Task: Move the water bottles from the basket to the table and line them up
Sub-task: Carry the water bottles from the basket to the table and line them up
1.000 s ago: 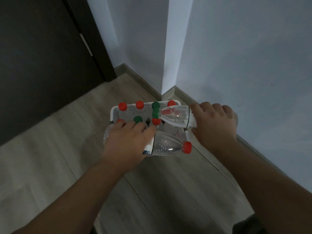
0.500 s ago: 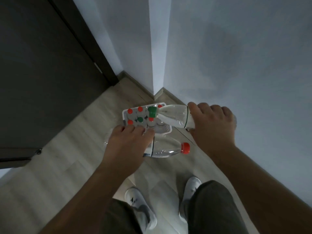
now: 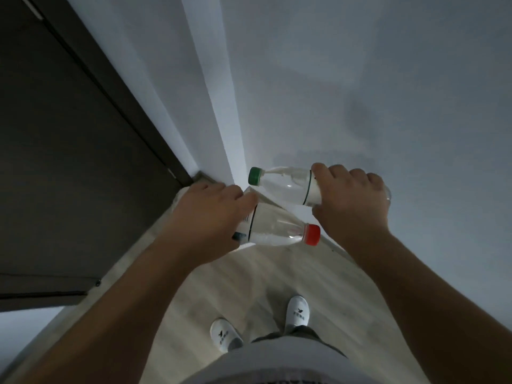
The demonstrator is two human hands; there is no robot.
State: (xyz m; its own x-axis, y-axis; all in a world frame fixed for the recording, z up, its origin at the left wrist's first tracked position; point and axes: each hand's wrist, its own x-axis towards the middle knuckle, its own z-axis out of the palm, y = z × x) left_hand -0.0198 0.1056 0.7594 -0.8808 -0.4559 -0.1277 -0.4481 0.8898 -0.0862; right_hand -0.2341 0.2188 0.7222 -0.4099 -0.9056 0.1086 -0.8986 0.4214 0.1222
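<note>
My left hand [image 3: 205, 217] grips a clear water bottle with a red cap [image 3: 279, 231], held sideways with the cap pointing right. Gripped in my right hand [image 3: 352, 200] is a second clear bottle with a green cap [image 3: 282, 184], also lying sideways, cap to the left, slightly above the first. Both bottles are held in the air at chest height. The basket is hidden behind my hands and the table is out of view.
A dark door [image 3: 69, 162] fills the left side. Pale walls meet in a corner [image 3: 221, 106] ahead and run along the right. Below are a light wooden floor [image 3: 249, 286] and my two white shoes [image 3: 224, 335].
I have stood up with both bottles; the hands rose well above the floor. The basket with its remaining bottles dropped out of sight behind my hands, and my feet came into view.
</note>
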